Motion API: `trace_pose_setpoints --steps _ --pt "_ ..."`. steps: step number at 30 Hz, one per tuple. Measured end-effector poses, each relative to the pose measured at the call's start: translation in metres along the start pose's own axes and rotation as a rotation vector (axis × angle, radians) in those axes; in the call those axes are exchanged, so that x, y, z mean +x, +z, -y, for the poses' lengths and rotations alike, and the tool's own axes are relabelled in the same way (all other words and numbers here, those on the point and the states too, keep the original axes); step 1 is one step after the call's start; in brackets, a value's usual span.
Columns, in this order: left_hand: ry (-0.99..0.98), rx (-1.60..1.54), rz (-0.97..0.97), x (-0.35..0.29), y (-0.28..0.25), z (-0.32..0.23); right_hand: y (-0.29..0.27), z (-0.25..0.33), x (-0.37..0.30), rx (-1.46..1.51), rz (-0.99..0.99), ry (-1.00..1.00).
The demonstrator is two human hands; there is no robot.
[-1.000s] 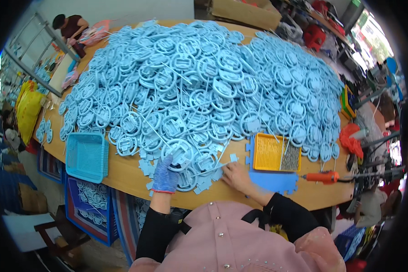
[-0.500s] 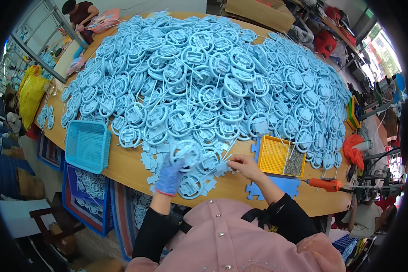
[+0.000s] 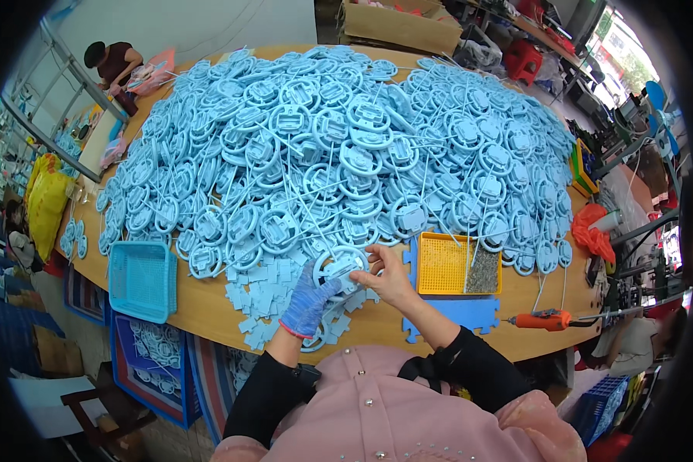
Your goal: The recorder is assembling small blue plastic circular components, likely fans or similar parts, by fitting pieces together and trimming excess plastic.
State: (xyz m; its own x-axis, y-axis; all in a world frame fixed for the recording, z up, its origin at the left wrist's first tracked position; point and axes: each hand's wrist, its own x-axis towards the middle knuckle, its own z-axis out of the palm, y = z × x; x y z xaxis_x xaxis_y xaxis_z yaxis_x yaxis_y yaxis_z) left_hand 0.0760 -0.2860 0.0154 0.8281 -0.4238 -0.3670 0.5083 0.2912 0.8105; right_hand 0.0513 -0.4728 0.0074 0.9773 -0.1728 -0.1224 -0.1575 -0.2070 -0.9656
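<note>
My left hand [image 3: 308,300], in a blue-and-white glove, grips a light blue ring-shaped plastic part [image 3: 325,262] and holds it up above the near side of the table. My bare right hand [image 3: 389,279] meets the ring from the right. Its thumb and fingers are pinched around a small flat light blue plastic piece [image 3: 342,269], which lies over the ring's middle. Fingers partly cover that piece, so I cannot tell whether it is seated. Beneath my hands lie several loose flat light blue pieces [image 3: 262,291] and another ring part, partly hidden.
A large heap of ring parts with thin rods [image 3: 316,154] covers much of the table. At left stands a blue basket [image 3: 142,309]. A yellow tray [image 3: 443,290] holding small metal bits sits on a blue foam mat [image 3: 470,312]. An orange electric screwdriver [image 3: 543,319] lies at right.
My right hand has moved left and up, bringing the flat piece from beside the ring part to its middle. The left hand has shifted slightly right with the ring. The whole view has shifted a little.
</note>
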Motion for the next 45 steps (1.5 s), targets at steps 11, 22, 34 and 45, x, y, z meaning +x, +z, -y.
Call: trace_pose_setpoints --steps 11,22,34,45 --pt "0.126 0.404 -0.032 0.034 0.037 -0.002 -0.026 0.003 0.01 0.326 0.105 0.309" --pt "-0.269 1.476 -0.249 0.041 -0.025 -0.018 -0.093 -0.06 0.004 0.053 0.137 0.139" --pt "-0.18 1.224 -0.258 0.049 -0.042 0.016 -0.041 -0.062 -0.016 -0.739 0.434 -0.17" --pt "-0.222 0.162 -0.055 0.009 -0.036 0.019 -0.007 0.012 -0.004 -0.545 0.522 -0.574"
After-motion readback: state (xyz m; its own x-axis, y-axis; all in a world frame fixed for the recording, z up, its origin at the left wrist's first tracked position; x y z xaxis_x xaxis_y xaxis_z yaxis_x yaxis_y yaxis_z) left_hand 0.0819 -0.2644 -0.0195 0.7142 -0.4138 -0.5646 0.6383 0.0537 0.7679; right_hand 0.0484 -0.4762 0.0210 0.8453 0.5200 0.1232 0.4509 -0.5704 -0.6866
